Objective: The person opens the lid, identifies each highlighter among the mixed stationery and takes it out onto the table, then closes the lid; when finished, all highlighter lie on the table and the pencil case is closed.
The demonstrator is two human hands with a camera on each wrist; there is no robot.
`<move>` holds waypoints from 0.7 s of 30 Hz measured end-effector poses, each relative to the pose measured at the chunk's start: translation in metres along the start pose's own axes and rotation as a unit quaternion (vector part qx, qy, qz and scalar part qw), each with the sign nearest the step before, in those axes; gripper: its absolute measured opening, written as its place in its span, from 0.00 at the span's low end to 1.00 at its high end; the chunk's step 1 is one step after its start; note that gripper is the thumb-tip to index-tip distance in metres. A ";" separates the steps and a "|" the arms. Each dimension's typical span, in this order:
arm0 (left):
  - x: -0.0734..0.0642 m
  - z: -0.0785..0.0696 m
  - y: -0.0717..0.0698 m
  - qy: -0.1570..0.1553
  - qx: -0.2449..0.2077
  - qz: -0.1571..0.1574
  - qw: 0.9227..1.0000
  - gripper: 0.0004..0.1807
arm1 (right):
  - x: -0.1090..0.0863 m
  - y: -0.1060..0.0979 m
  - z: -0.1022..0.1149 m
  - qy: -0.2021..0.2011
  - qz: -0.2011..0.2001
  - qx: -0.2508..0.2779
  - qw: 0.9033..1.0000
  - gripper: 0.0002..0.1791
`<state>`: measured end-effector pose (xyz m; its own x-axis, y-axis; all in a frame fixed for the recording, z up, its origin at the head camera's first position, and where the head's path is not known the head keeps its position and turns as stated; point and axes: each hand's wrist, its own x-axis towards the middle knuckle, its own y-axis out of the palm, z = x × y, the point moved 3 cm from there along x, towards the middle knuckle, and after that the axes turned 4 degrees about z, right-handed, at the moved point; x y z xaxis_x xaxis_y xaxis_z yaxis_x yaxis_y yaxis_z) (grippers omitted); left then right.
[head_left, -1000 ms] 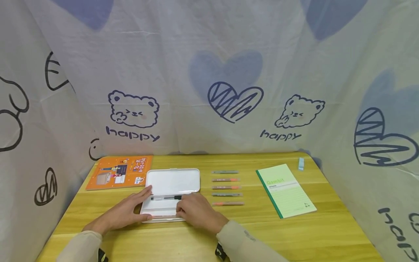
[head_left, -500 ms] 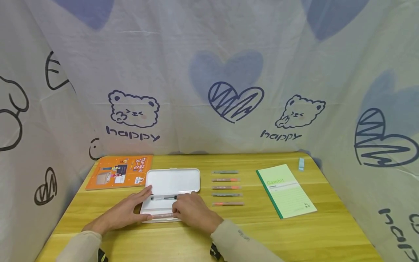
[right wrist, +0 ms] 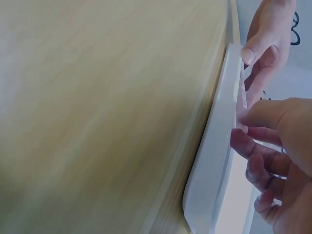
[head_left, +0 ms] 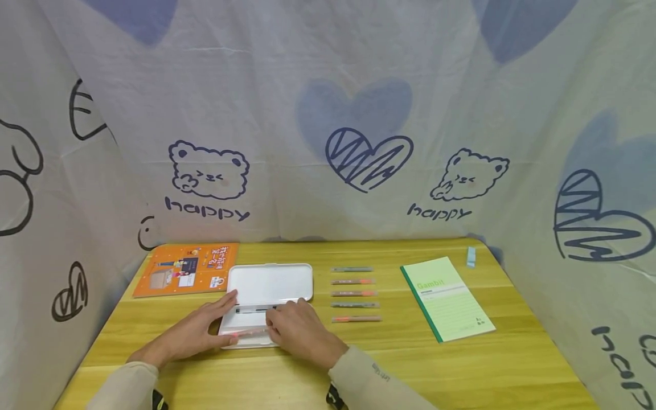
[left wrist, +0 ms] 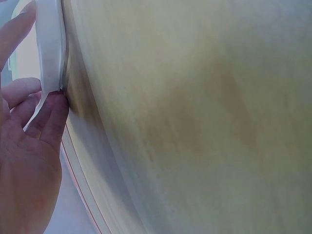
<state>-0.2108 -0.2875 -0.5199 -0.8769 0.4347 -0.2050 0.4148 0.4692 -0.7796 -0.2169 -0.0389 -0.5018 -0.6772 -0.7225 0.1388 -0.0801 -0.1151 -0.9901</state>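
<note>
A white pencil case (head_left: pixel 270 283) lies unfolded on the table, its lid towards the back. My left hand (head_left: pixel 192 333) grips the case's left end, thumb at the near edge and fingers near the hinge; the left wrist view shows fingers curled about the case's edge (left wrist: pixel 51 48). Over the case's right half, my right hand (head_left: pixel 302 330) pinches a pinkish pen (head_left: pixel 251 332) between thumb and forefinger. That pen slants slightly in the near compartment, its right end hidden by the fingers. A clear pen (head_left: pixel 248 310) lies in the far compartment, partly covered by my right hand.
Several pens (head_left: pixel 355 294), some orange and some grey, lie in a row right of the case. Further right are a green notebook (head_left: pixel 448 299) and a small light-blue piece (head_left: pixel 471 257). An orange booklet (head_left: pixel 187 269) sits at the back left. Printed cloth (head_left: pixel 287 188) surrounds the table.
My right hand has slid left along the case, and the pinkish pen now shows at a slant in the near compartment. The left hand stays in place on the case.
</note>
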 end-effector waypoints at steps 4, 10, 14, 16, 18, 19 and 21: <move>0.000 0.000 0.000 0.004 0.005 -0.003 1.000 0.57 | 0.001 -0.002 0.002 0.006 -0.011 -0.011 1.000 0.05; 0.000 0.001 0.000 0.003 0.008 -0.003 1.000 0.56 | -0.002 -0.001 -0.003 0.017 -0.008 0.002 1.000 0.06; 0.000 0.001 0.000 0.005 0.007 -0.002 1.000 0.56 | -0.013 -0.006 -0.017 0.043 -0.004 0.041 0.998 0.06; 0.001 0.001 0.001 0.007 0.006 0.000 1.000 0.56 | -0.022 -0.009 -0.030 0.061 -0.008 0.073 0.995 0.06; 0.001 0.001 0.001 0.010 0.007 0.002 1.000 0.56 | -0.034 -0.013 -0.047 0.078 -0.019 0.101 0.992 0.06; 0.001 0.001 0.001 0.010 0.007 0.002 1.000 0.56 | -0.041 -0.015 -0.055 0.087 -0.026 0.109 0.990 0.05; 0.001 0.001 0.000 0.010 0.007 0.001 1.000 0.56 | -0.055 -0.018 -0.075 0.103 -0.046 0.114 0.987 0.05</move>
<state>-0.2117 -0.2874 -0.5205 -0.8709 0.4515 -0.1942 0.4128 0.4576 -0.7875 -0.2326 0.0541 -0.4935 -0.8106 -0.5514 0.1971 0.0030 -0.3404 -0.9403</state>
